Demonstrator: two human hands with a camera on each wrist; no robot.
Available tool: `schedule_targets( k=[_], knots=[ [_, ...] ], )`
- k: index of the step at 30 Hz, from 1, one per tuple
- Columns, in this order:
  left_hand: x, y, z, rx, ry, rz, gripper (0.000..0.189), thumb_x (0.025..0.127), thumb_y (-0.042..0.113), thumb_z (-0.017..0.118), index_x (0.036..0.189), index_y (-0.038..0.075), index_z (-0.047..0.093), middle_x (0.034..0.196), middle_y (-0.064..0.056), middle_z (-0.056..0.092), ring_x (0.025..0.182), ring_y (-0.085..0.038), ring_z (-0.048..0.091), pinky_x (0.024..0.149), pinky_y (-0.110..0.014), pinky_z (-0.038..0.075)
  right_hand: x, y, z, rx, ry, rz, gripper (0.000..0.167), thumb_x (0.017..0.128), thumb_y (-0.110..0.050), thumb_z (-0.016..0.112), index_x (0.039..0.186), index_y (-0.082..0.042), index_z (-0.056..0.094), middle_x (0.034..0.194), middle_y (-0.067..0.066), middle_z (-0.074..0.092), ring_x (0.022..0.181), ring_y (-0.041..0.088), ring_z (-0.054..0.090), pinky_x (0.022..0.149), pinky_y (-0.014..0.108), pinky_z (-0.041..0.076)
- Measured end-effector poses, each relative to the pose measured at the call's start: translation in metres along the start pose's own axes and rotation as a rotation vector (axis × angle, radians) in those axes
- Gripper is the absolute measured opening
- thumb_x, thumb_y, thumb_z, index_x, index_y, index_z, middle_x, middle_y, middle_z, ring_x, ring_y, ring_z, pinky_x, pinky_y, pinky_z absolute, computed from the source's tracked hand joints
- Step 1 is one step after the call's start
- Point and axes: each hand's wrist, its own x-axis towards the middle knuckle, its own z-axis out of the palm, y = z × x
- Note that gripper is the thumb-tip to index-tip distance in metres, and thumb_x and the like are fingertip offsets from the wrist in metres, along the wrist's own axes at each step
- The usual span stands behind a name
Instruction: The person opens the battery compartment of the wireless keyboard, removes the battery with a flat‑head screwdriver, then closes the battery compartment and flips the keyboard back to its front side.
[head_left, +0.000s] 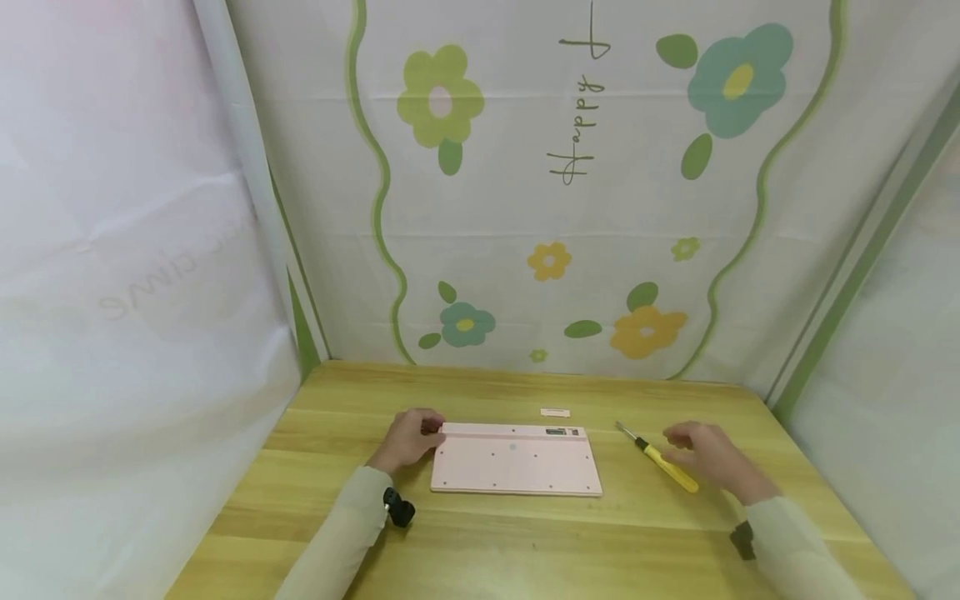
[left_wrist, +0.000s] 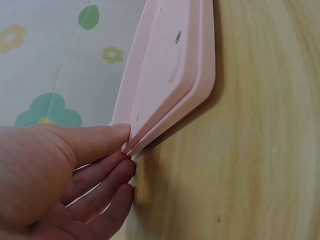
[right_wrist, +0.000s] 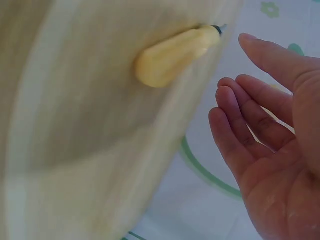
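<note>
A pink keyboard (head_left: 517, 467) lies underside up on the table, with several small screws dotted over its back. Its battery compartment (head_left: 562, 432) is uncovered at the far right corner. At the far left corner, my left hand (head_left: 411, 437) pinches the keyboard's edge; in the left wrist view the thumb (left_wrist: 102, 140) is on the underside, with the fingers curled beneath the rim. My right hand (head_left: 708, 454), fingers loosely bent and holding nothing, hovers beside a yellow-handled screwdriver (head_left: 671, 469). In the right wrist view the screwdriver handle (right_wrist: 172, 57) lies apart from the fingertips.
A small pink battery cover (head_left: 555, 412) lies just behind the keyboard. The wooden table (head_left: 480, 550) ends at a white curtain with printed flowers (head_left: 495, 208) at the back, and more white cloth (head_left: 112, 292) hangs at the sides.
</note>
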Motion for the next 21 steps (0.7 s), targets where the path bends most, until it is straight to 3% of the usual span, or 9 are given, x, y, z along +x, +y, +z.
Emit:
schedule_targets(
  k=[8,15,21],
  knots=[
    [0.001,-0.001,0.0,0.022,-0.013,0.011,0.019,0.095,0.006,0.077,0.114,0.003,0.076,0.106,-0.008,0.077,0.098,-0.021,0.072,0.089,-0.042,0.062,-0.007,0.01,0.022,0.093,0.016,0.054,0.041,0.091,-0.016,0.082,0.117,0.012,0.07,0.113,0.028,0.075,0.098,0.036,0.075,0.083,0.042,0.064],
    [0.0,0.0,0.0,0.015,-0.011,-0.016,0.019,0.094,0.006,0.077,0.113,0.003,0.077,0.105,-0.007,0.077,0.099,-0.02,0.071,0.091,-0.043,0.061,-0.004,0.011,0.035,0.047,0.009,0.08,0.031,0.087,-0.024,0.087,0.106,-0.002,0.076,0.101,0.009,0.077,0.087,0.017,0.069,0.074,0.027,0.059],
    [0.0,0.001,0.001,0.018,-0.003,0.0,0.019,0.094,0.005,0.078,0.113,0.002,0.077,0.105,-0.008,0.077,0.098,-0.021,0.072,0.089,-0.042,0.062,0.001,0.011,0.036,0.015,0.002,0.069,0.028,0.088,-0.022,0.086,0.103,-0.001,0.076,0.097,0.006,0.075,0.085,0.015,0.066,0.071,0.025,0.056]
  ],
)
